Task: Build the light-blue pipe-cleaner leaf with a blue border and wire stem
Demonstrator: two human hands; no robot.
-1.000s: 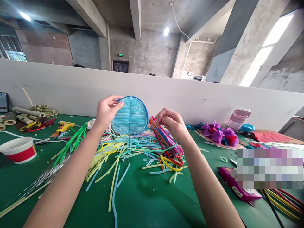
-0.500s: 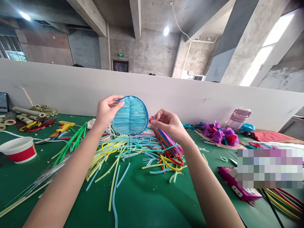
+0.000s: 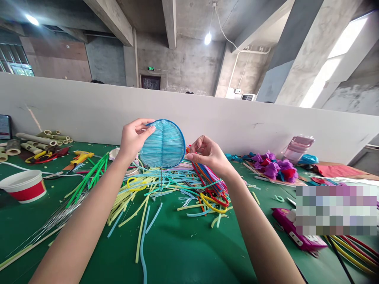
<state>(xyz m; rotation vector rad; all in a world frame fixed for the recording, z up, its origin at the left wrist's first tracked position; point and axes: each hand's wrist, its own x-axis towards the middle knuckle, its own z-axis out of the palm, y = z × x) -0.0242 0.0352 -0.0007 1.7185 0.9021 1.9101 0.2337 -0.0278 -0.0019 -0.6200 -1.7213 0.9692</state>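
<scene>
A green table (image 3: 189, 248) fills the bottom. The round blue piece (image 3: 162, 146) is up in the middle. The right hand (image 3: 209, 154) curls near its right edge; I cannot tell if it holds anything. The left hand (image 3: 134, 136) pinches the upper left edge. A hard push could make it slip and bend its thin wire (image 3: 161, 185).

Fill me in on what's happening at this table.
A person's left hand holds a round blue piece upright above the green table by its upper edge, a thin wire hanging below it. The right hand is raised close to its right edge, fingers curled; whether it touches the piece is unclear. Coloured strips lie scattered beneath, with a yellow glue gun and a paper cup off to the left.
</scene>
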